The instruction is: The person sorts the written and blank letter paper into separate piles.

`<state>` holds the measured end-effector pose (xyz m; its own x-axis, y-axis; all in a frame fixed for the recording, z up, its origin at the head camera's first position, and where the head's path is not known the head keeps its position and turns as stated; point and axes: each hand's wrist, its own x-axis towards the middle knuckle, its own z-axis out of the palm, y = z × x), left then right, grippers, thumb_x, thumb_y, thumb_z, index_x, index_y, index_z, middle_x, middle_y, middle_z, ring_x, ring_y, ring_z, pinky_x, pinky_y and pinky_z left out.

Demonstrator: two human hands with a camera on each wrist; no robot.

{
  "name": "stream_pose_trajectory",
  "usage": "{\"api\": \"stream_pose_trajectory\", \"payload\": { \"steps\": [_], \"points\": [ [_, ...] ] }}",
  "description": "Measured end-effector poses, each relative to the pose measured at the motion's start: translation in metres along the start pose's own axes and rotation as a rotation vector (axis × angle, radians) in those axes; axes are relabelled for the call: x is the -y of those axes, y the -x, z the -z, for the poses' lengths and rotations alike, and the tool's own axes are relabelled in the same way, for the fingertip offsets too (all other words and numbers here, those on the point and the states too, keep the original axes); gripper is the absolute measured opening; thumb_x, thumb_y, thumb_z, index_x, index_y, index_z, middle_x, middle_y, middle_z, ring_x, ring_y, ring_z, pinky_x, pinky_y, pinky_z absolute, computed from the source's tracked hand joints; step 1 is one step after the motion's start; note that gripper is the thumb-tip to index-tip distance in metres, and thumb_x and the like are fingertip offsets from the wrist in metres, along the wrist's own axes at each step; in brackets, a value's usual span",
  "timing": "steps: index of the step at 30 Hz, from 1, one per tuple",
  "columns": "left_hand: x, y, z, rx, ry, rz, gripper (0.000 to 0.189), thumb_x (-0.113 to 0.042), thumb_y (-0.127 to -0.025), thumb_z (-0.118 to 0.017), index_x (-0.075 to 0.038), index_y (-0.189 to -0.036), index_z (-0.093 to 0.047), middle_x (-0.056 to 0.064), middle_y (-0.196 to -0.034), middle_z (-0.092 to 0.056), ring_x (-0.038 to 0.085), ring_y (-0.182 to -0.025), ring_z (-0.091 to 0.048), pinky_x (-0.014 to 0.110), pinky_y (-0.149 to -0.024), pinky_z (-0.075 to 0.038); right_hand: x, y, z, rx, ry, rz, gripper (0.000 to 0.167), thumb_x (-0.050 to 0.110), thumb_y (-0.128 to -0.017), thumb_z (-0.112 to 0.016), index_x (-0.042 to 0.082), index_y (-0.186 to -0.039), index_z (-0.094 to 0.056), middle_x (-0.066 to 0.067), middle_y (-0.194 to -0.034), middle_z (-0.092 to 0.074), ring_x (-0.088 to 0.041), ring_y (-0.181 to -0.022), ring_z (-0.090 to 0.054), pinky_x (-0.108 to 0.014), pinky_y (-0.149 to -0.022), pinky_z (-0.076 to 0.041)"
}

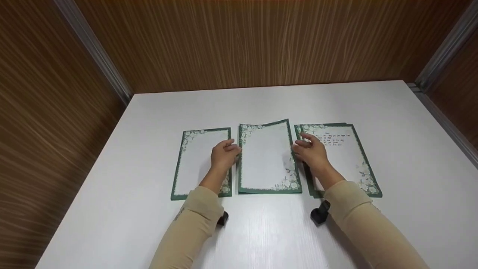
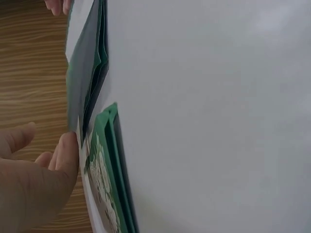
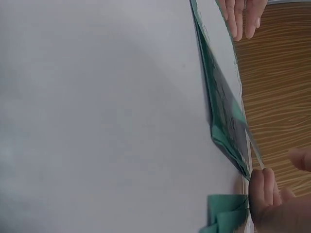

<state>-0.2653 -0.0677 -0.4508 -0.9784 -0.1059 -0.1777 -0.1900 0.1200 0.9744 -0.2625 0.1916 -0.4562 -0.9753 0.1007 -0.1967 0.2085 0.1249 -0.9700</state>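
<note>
A middle stack of white stationery sheets (image 1: 265, 160) with green floral borders lies between both hands. Its top sheet bows, with the upper right corner lifted. My left hand (image 1: 224, 155) has its fingertips at the stack's left edge; in the left wrist view its thumb stands apart from the fingers (image 2: 68, 153). At the right edge, the fingertips of my right hand (image 1: 313, 151) touch the paper, the thumb again spread away in the right wrist view. Folded layers of the stack (image 3: 221, 111) part along the near edge there.
Under the left forearm is a similar bordered stack (image 1: 194, 160), blank on top. To the right, another stack (image 1: 345, 160) carries several lines of dark writing and sits unevenly layered. All rest on a white table (image 1: 261, 104) with wood-grain panels (image 1: 239, 45) behind and at the sides.
</note>
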Motion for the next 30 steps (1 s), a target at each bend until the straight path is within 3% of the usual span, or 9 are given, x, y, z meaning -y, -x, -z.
{"api": "stream_pose_trajectory", "payload": {
  "steps": [5, 11, 15, 21, 30],
  "points": [
    [0.000, 0.001, 0.000, 0.034, 0.093, 0.016, 0.048, 0.004, -0.088, -0.064, 0.001, -0.133, -0.050, 0.016, -0.122, -0.055, 0.026, -0.108, -0.057, 0.029, -0.075, -0.052, -0.002, 0.001, 0.001, 0.036, -0.019, 0.029, 0.072, 0.001, -0.087, -0.066, 0.008, -0.149, -0.030, -0.018, -0.137, -0.043, -0.027, -0.121, -0.049, -0.029, -0.089, -0.049],
    [0.002, 0.002, 0.001, 0.047, 0.053, 0.039, 0.049, 0.003, -0.088, -0.064, 0.001, -0.135, -0.049, 0.016, -0.123, -0.057, 0.026, -0.112, -0.057, 0.030, -0.086, -0.051, -0.004, 0.002, 0.000, 0.062, -0.034, 0.013, 0.066, 0.000, -0.087, -0.065, 0.006, -0.146, -0.036, -0.018, -0.139, -0.043, -0.026, -0.124, -0.046, -0.029, -0.093, -0.045],
    [0.003, 0.002, 0.005, 0.057, 0.052, 0.050, 0.047, 0.001, -0.089, -0.063, 0.002, -0.135, -0.049, 0.017, -0.125, -0.058, 0.025, -0.112, -0.058, 0.031, -0.088, -0.050, -0.005, 0.003, -0.002, 0.064, -0.026, -0.019, 0.060, 0.004, -0.088, -0.066, 0.006, -0.143, -0.042, -0.018, -0.138, -0.046, -0.025, -0.117, -0.050, -0.028, -0.089, -0.047],
    [0.003, 0.001, 0.015, 0.044, 0.039, 0.069, 0.041, -0.001, -0.090, -0.064, 0.000, -0.130, -0.056, 0.013, -0.119, -0.062, 0.020, -0.102, -0.061, 0.029, -0.080, -0.053, -0.006, 0.002, -0.009, 0.068, -0.003, -0.028, 0.052, 0.009, -0.093, -0.062, 0.004, -0.141, -0.044, -0.017, -0.132, -0.051, -0.019, -0.103, -0.056, -0.024, -0.081, -0.048],
    [0.007, 0.001, 0.043, 0.045, 0.036, 0.060, 0.034, -0.003, -0.091, -0.063, -0.004, -0.125, -0.062, 0.012, -0.114, -0.062, 0.017, -0.089, -0.061, 0.029, -0.076, -0.052, -0.003, 0.005, -0.033, 0.068, 0.030, -0.010, 0.045, 0.011, -0.094, -0.061, 0.004, -0.136, -0.050, -0.015, -0.117, -0.060, -0.011, -0.080, -0.059, -0.022, -0.066, -0.048]
  ]
}}
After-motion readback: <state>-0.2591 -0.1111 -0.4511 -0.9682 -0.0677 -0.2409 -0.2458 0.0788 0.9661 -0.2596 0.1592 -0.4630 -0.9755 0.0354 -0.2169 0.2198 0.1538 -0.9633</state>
